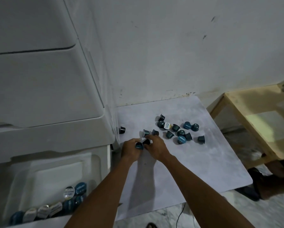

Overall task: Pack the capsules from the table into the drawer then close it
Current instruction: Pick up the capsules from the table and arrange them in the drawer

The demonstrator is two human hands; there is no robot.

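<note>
Nearest, bottom left, the drawer (95, 163) stands open w/ a row of capsules already packed along its near edge; so the job looks mid-gather, not near closing. Mid-table (203, 170), left hand (129, 149) is curled round a blue capsule (138, 146); right hand (156, 145) pinches a dark one (146, 142) just beside it, though the grip is dim & I can't be sure it's fully lifted. Beyond, approx a dozen loose capsules (180, 132) lie scattered, one stray (122, 130) by the cabinet; next move: carry both back to the drawer, drop in, return for more.
</note>
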